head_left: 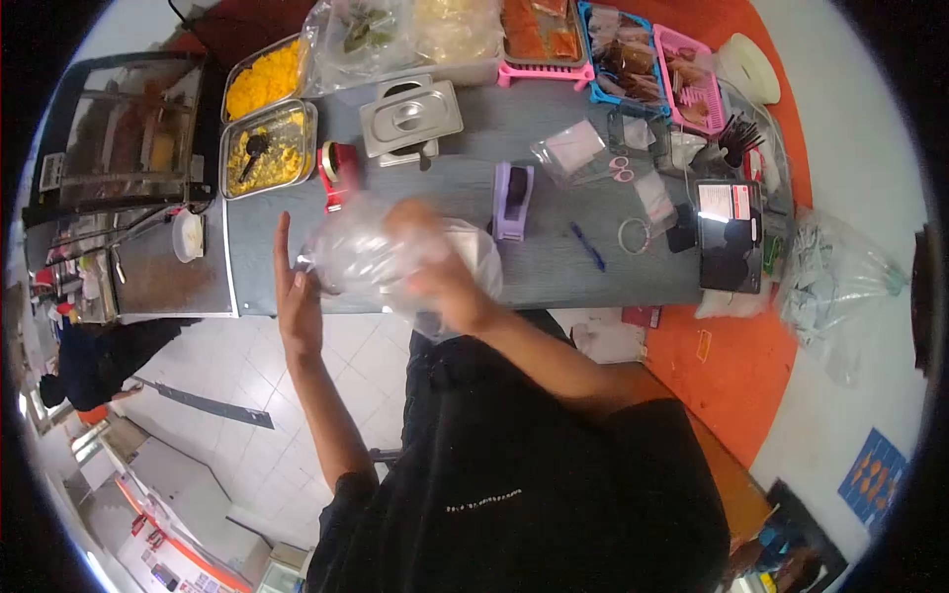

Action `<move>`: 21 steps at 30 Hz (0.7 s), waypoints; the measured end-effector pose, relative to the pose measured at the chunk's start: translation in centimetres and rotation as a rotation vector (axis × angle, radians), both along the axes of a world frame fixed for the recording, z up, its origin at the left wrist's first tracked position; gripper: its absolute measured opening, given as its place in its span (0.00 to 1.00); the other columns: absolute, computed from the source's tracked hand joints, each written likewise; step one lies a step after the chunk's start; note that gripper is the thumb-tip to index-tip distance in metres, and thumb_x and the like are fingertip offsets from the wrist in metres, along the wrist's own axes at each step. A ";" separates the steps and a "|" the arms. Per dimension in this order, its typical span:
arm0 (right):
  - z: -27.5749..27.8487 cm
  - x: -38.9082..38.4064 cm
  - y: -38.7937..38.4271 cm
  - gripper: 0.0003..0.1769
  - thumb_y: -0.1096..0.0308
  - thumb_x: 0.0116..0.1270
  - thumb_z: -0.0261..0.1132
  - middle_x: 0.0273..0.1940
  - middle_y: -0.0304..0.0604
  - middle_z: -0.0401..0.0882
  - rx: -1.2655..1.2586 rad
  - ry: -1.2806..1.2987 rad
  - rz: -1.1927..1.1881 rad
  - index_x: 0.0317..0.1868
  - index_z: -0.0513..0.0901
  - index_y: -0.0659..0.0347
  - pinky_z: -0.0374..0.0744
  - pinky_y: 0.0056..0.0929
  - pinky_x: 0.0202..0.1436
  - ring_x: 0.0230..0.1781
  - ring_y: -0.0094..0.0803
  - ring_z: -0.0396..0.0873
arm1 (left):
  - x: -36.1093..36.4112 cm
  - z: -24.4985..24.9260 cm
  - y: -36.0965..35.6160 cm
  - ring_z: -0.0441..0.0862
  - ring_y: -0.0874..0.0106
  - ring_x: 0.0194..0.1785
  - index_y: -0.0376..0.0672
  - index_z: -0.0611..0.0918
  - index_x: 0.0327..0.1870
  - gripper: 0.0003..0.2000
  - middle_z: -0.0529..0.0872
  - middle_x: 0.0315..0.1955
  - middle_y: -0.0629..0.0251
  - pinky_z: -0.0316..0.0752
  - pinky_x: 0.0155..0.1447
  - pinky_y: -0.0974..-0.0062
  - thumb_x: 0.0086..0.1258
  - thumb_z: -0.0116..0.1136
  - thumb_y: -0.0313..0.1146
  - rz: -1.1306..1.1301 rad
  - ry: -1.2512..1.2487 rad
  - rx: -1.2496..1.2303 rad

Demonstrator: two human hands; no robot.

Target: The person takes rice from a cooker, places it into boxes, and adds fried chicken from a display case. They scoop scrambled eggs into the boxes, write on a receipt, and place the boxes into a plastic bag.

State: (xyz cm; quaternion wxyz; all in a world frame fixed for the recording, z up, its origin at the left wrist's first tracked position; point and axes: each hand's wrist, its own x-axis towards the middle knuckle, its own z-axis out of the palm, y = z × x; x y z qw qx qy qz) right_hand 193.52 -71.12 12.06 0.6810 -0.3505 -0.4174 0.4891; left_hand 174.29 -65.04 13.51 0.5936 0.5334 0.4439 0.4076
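Note:
A clear plastic bag [356,247], puffed out and smeared by motion, is between my hands over the table's near edge. My right hand [440,282] is blurred, its fingers curled on the bag's right side. At the bag's left edge is my left hand [297,301], its index finger stretched straight up and its thumb apart from it. Under and behind the bag shows a white round-cornered item [470,247], partly covered by my right hand. A red tape dispenser [339,173] stands just beyond the bag, and a purple tape dispenser [513,201] is to its right.
Metal trays of yellow food [227,178] and lidded metal containers [410,117] line the back left of the grey table [583,287]. Pink scissors [621,170], a blue pen [587,247] and a tablet [730,237] lie right. Another person [89,361] is at far left.

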 end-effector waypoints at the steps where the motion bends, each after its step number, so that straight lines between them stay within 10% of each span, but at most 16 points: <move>1: -1.6 -2.0 1.2 0.21 0.74 0.53 0.53 0.42 0.45 0.66 -0.137 -0.026 0.240 0.50 0.67 0.65 0.67 0.27 0.56 0.48 0.33 0.69 | 0.2 -0.5 0.0 0.75 0.79 0.28 0.43 0.47 0.78 0.49 0.73 0.63 0.41 0.79 0.41 0.82 0.63 0.61 0.56 0.055 -0.161 -0.020; 3: -8.9 -7.1 3.2 0.19 0.75 0.53 0.55 0.42 0.45 0.71 -0.202 -0.195 0.035 0.49 0.71 0.67 0.72 0.29 0.47 0.43 0.32 0.73 | -0.6 0.0 0.2 0.77 0.79 0.32 0.45 0.44 0.78 0.50 0.72 0.63 0.41 0.78 0.43 0.82 0.63 0.61 0.55 -0.021 -0.180 -0.032; 5: -15.0 -9.2 6.3 0.16 0.74 0.58 0.57 0.39 0.44 0.77 -0.027 -1.286 0.286 0.48 0.77 0.65 0.75 0.31 0.41 0.38 0.32 0.77 | -1.6 -1.1 0.4 0.79 0.78 0.33 0.44 0.45 0.78 0.50 0.72 0.63 0.39 0.78 0.43 0.80 0.62 0.62 0.55 -0.103 -0.196 0.001; 8: -10.9 -10.9 9.3 0.16 0.71 0.60 0.63 0.40 0.47 0.82 -0.467 -0.885 0.615 0.49 0.81 0.62 0.77 0.32 0.45 0.42 0.32 0.81 | -1.7 -1.4 0.4 0.80 0.78 0.36 0.44 0.47 0.78 0.52 0.74 0.62 0.40 0.79 0.40 0.80 0.59 0.65 0.55 -0.249 -0.165 0.052; 9: -11.5 -10.7 8.2 0.15 0.65 0.56 0.64 0.45 0.51 0.82 0.028 -0.923 0.276 0.45 0.82 0.59 0.75 0.45 0.55 0.49 0.47 0.80 | -1.3 -1.0 0.4 0.81 0.77 0.39 0.44 0.48 0.78 0.51 0.74 0.62 0.42 0.79 0.40 0.80 0.59 0.65 0.55 -0.305 -0.161 0.061; 10: -20.0 -13.1 9.9 0.14 0.63 0.59 0.64 0.47 0.49 0.82 0.227 -0.214 0.171 0.45 0.84 0.58 0.77 0.42 0.54 0.45 0.44 0.81 | -1.4 -1.5 0.8 0.80 0.75 0.44 0.44 0.49 0.78 0.50 0.75 0.62 0.45 0.77 0.41 0.81 0.60 0.65 0.52 -0.313 -0.151 0.114; 15: -15.9 -12.3 10.0 0.16 0.61 0.61 0.64 0.46 0.50 0.83 0.199 -0.878 0.283 0.46 0.84 0.60 0.77 0.39 0.53 0.45 0.42 0.81 | -4.8 -1.5 1.8 0.77 0.74 0.53 0.44 0.51 0.77 0.36 0.76 0.62 0.52 0.71 0.46 0.81 0.72 0.53 0.35 -0.420 -0.114 0.084; 18: -14.3 -15.7 14.6 0.18 0.59 0.62 0.64 0.45 0.51 0.84 0.051 -1.242 0.510 0.46 0.85 0.62 0.77 0.36 0.53 0.46 0.40 0.81 | -7.3 -3.6 3.7 0.76 0.68 0.56 0.39 0.53 0.76 0.38 0.55 0.75 0.57 0.73 0.52 0.72 0.70 0.55 0.42 -0.460 -0.109 0.066; 21: -10.0 -10.5 14.0 0.19 0.57 0.63 0.65 0.44 0.52 0.84 -0.161 -1.504 0.812 0.47 0.85 0.63 0.78 0.34 0.52 0.46 0.39 0.81 | -7.8 -3.3 4.0 0.74 0.72 0.53 0.41 0.53 0.77 0.38 0.57 0.75 0.60 0.72 0.51 0.74 0.70 0.55 0.44 -0.548 -0.204 -0.006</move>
